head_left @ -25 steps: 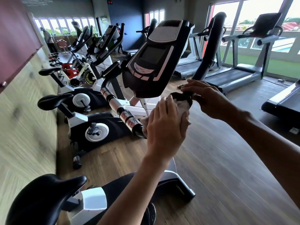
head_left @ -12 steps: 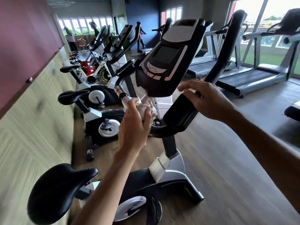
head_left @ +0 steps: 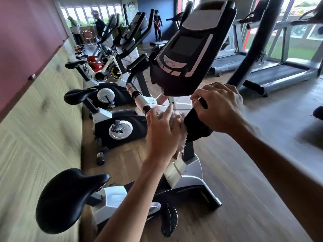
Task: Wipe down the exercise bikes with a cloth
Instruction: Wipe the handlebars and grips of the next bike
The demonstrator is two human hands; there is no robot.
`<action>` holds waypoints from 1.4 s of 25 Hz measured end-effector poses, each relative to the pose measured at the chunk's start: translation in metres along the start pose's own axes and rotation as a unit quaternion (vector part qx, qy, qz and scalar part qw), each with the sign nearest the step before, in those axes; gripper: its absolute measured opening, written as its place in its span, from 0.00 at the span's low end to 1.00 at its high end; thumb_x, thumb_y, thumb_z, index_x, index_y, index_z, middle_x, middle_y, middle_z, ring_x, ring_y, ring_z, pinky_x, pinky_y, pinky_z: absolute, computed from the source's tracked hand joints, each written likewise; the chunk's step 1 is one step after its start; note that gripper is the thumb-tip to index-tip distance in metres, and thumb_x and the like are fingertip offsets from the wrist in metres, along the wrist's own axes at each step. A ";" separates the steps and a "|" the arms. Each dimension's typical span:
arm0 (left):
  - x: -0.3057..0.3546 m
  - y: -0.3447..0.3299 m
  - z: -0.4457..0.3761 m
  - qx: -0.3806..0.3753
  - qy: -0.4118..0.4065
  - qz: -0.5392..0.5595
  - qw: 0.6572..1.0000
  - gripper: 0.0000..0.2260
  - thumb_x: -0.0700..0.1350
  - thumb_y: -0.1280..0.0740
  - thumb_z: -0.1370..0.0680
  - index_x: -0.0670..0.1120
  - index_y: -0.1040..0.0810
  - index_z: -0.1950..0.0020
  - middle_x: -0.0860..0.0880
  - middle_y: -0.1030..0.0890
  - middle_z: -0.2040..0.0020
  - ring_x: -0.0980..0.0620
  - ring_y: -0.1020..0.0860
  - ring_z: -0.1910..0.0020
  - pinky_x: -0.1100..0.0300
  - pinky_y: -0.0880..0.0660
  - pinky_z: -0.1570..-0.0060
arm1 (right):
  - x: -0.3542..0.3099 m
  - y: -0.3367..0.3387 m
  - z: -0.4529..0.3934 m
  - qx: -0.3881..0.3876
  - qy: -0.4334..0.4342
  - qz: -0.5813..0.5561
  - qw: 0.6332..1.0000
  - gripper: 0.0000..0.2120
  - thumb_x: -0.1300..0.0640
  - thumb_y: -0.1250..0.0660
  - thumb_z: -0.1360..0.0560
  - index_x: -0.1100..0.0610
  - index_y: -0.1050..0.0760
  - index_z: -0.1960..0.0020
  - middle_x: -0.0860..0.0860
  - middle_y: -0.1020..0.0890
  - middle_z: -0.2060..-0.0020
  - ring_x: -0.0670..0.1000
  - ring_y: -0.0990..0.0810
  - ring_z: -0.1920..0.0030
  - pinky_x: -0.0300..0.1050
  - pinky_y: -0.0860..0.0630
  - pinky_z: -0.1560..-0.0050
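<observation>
A person at the nearest bike (head_left: 183, 165) in a gym row works a pale cloth (head_left: 179, 119) over the handlebar (head_left: 139, 100), just under the console (head_left: 188, 55). The left hand (head_left: 162, 130) is curled round the bunched cloth, pressing it to the bar's centre bend w/ fingers wrapped over the top; a loose tail of fabric hangs below the wrist. The right hand (head_left: 218, 109) grips the black foam of the right-side bar, fingers closed round it, apparently steadying the frame. The cloth sits btwn the two hands, touching the bar and just beside the right hand's grip. Judged from this view, the step in hand is the bar's middle section, w/ the chrome sensor bands to the left and the console face likely left to do. To do it well: keep the cloth wrapped round the tube, not dabbing one side, and twist while sliding so the underside gets covered; hold firm w/ the right so the bike doesn't rock; gather the dangling tail so it doesn't snag on the post. The saddle (head_left: 70, 198) sits low in the foreground; more bikes (head_left: 122, 126) line the wall (head_left: 35, 137), treadmills (head_left: 279, 74) opposite.
</observation>
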State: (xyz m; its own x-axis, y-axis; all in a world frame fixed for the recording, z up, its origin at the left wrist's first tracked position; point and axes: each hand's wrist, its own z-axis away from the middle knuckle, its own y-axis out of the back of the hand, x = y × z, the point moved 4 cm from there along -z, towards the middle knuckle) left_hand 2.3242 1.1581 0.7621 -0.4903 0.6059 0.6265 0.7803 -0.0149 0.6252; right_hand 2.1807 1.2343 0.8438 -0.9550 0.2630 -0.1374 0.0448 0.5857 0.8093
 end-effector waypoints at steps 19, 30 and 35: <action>0.000 -0.006 0.003 0.022 -0.227 -0.055 0.972 0.16 0.51 0.43 0.21 0.44 0.18 0.48 0.46 0.16 0.49 0.41 0.22 0.39 0.46 0.29 0.34 | -0.017 -0.004 0.008 0.004 -0.072 0.065 0.995 0.15 0.38 0.40 0.26 0.43 0.18 0.52 0.38 0.19 0.46 0.48 0.25 0.36 0.52 0.34 0.34; 0.002 -0.008 0.008 0.050 -0.229 -0.055 0.971 0.16 0.50 0.43 0.20 0.43 0.19 0.52 0.44 0.17 0.53 0.41 0.21 0.44 0.47 0.28 0.37 | -0.020 -0.010 0.010 0.014 -0.076 0.084 0.993 0.14 0.38 0.37 0.27 0.45 0.18 0.55 0.40 0.19 0.47 0.49 0.25 0.38 0.53 0.37 0.35; -0.019 -0.006 -0.007 0.057 -0.293 -0.035 0.954 0.14 0.47 0.41 0.21 0.41 0.19 0.48 0.42 0.18 0.51 0.39 0.21 0.44 0.47 0.27 0.38 | -0.022 -0.011 0.009 0.021 -0.082 0.091 0.992 0.13 0.39 0.36 0.27 0.45 0.18 0.56 0.40 0.19 0.47 0.49 0.25 0.38 0.54 0.38 0.36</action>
State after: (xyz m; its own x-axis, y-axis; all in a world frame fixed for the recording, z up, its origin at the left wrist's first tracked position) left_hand 2.3260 1.1415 0.7493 -0.2682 0.9433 0.1954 0.8071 0.1093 0.5803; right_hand 2.2037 1.2294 0.8325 -0.8698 0.4862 -0.0844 0.2277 0.5472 0.8055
